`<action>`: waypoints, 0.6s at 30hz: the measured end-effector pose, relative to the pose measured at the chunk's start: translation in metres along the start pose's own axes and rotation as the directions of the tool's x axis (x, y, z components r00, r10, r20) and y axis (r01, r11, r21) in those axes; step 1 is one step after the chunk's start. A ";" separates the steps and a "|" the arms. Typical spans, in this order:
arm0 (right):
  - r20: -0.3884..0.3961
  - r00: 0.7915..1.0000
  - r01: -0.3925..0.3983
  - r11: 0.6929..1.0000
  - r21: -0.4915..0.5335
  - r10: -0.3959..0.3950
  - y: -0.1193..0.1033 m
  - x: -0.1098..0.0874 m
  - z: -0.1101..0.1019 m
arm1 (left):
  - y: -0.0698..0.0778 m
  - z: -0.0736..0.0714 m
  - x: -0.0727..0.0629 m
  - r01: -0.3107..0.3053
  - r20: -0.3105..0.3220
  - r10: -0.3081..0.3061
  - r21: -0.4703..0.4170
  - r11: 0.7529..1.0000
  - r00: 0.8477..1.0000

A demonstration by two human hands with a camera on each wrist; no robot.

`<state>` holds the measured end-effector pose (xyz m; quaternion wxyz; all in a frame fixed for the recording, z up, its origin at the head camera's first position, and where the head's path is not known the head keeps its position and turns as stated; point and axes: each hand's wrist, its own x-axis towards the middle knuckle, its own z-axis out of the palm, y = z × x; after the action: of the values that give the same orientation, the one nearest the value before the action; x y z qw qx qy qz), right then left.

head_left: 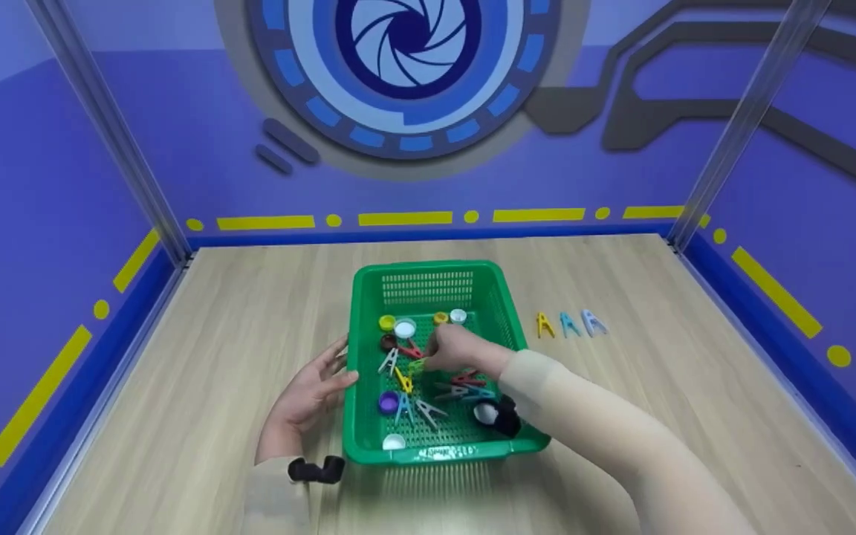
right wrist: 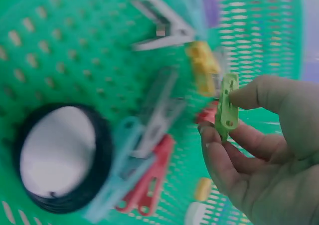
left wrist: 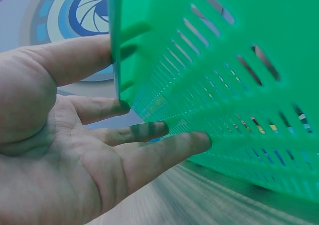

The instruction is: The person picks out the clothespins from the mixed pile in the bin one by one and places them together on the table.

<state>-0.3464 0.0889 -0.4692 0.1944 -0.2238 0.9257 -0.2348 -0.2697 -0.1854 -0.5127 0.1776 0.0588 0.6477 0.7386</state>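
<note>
The left hand, fingers spread, touches the left side of a green perforated plastic basket. Reaching over its right side, the right hand pinches a lime-green plastic clothespin inside, seemingly above the bottom, though blur obscures this. Beyond, three plastic clothespins, yellow, blue and pale blue, lie on the wood-grain desk.

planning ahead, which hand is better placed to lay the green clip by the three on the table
Likely the right hand: it pinches the green clip, and the three clips lie right of the basket. The left hand touches the opposite side.
</note>
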 end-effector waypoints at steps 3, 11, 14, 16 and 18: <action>-0.020 0.998 0.052 0.998 0.042 -0.052 -0.002 -0.009 -0.013 | 0.000 0.000 0.000 0.004 -0.005 -0.004 -0.007 1.000 1.000; -0.128 0.985 0.141 0.966 0.216 -0.115 -0.005 -0.038 -0.047 | 0.000 0.001 0.001 -0.001 -0.024 0.001 0.005 1.000 1.000; -0.189 0.974 0.169 0.953 0.250 -0.123 0.001 -0.049 -0.054 | -0.001 0.001 0.001 0.001 -0.023 -0.001 0.002 1.000 1.000; -0.231 0.965 0.190 0.942 0.275 -0.127 0.008 -0.057 -0.058 | -0.001 0.001 0.001 0.003 -0.020 -0.003 -0.005 1.000 1.000; -0.279 0.953 0.207 0.930 0.303 -0.121 0.016 -0.064 -0.061 | -0.001 0.001 0.000 0.004 -0.019 -0.004 -0.010 1.000 1.000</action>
<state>-0.3267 0.1548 -0.4114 0.0875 -0.2331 0.8687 -0.4282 -0.2691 -0.1840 -0.5134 0.1734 0.0496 0.6458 0.7419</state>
